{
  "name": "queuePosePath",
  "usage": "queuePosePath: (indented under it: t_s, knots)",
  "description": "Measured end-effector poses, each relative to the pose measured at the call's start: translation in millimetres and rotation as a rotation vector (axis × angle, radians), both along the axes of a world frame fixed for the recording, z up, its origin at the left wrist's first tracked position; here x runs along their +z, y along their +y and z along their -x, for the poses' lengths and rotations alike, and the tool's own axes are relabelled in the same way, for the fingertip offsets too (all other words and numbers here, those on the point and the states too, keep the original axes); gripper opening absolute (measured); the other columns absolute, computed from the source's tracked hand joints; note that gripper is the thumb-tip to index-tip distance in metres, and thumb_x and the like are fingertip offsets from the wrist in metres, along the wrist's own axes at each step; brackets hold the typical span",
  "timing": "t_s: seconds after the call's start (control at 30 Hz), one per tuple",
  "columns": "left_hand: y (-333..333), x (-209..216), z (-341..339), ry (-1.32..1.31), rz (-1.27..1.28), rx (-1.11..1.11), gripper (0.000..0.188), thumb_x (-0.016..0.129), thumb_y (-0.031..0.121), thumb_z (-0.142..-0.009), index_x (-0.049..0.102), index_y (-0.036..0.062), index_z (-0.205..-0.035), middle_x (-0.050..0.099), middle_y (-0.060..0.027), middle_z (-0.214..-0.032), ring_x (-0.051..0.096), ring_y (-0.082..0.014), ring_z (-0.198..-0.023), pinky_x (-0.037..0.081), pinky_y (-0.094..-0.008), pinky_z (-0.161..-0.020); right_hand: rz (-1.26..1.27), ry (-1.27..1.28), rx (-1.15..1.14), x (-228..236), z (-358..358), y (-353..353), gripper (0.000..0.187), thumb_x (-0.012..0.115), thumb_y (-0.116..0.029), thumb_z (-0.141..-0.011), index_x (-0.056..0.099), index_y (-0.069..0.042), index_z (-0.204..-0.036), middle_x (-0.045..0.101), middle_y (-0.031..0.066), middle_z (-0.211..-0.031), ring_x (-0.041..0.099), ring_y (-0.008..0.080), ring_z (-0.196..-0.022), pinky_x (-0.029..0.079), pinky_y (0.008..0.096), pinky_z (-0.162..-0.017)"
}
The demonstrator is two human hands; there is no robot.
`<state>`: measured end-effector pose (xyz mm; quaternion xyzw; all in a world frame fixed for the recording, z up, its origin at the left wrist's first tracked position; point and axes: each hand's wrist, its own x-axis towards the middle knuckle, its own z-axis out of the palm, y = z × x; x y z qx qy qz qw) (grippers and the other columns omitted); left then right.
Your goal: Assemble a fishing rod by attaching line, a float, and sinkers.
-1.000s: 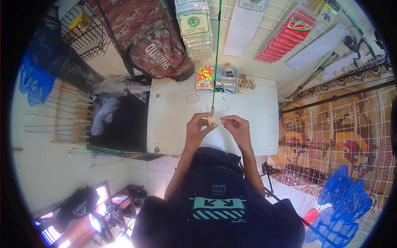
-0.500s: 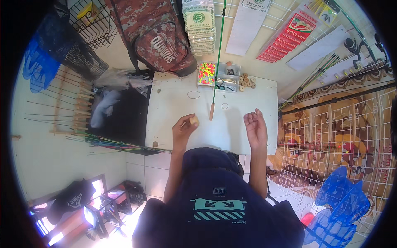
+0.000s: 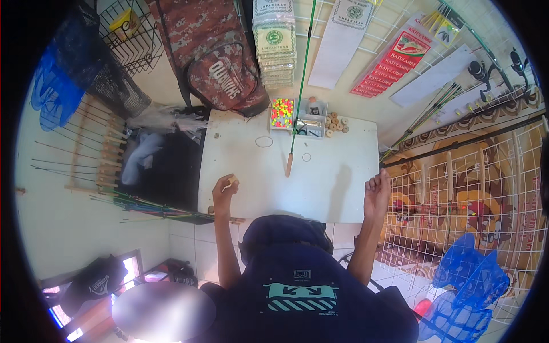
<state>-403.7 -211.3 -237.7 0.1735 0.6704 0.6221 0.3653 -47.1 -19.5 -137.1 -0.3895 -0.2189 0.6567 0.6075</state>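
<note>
My left hand, at the left front of the white table, is closed round a small tan wooden spool. Over the table's right edge, my right hand is raised with curled fingers; whatever they may pinch is too fine to see. Between the hands, a thin green fishing rod points away from me, its brown handle on the tabletop and touched by neither hand. Two thin loops lie near it, a larger loop and a smaller loop.
At the table's back stands a divided tray with bright beads and a small bottle. Several wooden spools sit beside it. A camouflage bag hangs behind; a white wire grid flanks the right.
My hands have moved wide apart, the left one leftward with the spool, the right one out to the table's right edge. The view has shifted slightly.
</note>
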Motion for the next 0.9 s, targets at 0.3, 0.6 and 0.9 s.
queuePosePath:
  t_s: [0.3, 0.6, 0.9]
  knots:
    - [28.7, -98.0, -15.7, 0.635, 0.343, -0.273, 0.036, 0.084, 0.017, -0.064, 0.068, 0.0123, -0.096, 0.065, -0.012, -0.089, 0.063, -0.0305, -0.09, 0.051, -0.0427, -0.081, -0.04, -0.245, 0.202, -14.2, 41.9, -11.6, 0.01, 0.06, -0.016, -0.095, 0.058, -0.006, -0.098, 0.04, -0.0059, -0.069, 0.034, 0.0045, -0.06, 0.031, 0.021, -0.057]
    - [52.1, -99.0, -20.1, 0.795, 0.471, -0.589, 0.059, 0.088, 0.019, -0.059, 0.058, 0.0148, -0.11, 0.054, -0.0154, -0.106, 0.06, -0.0363, -0.094, 0.051, -0.0454, -0.08, 0.01, -0.368, 0.432, -9.7, 99.7, -36.6, 0.01, 0.066, -0.014, -0.09, 0.066, -0.005, -0.093, 0.052, -0.0064, -0.075, 0.039, 0.0035, -0.066, 0.031, 0.0203, -0.06]
    - [86.0, 36.4, -42.0, 0.35, -0.104, -0.583, 0.044, 0.075, 0.012, -0.08, 0.061, 0.0117, -0.122, 0.056, -0.008, -0.12, 0.055, -0.0195, -0.099, 0.048, -0.0329, -0.081, 0.015, -0.407, 0.624, -16.5, 117.8, -36.7, 0.018, 0.068, -0.016, -0.088, 0.07, -0.001, -0.099, 0.06, -0.0022, -0.078, 0.045, 0.0066, -0.069, 0.037, 0.0226, -0.065]
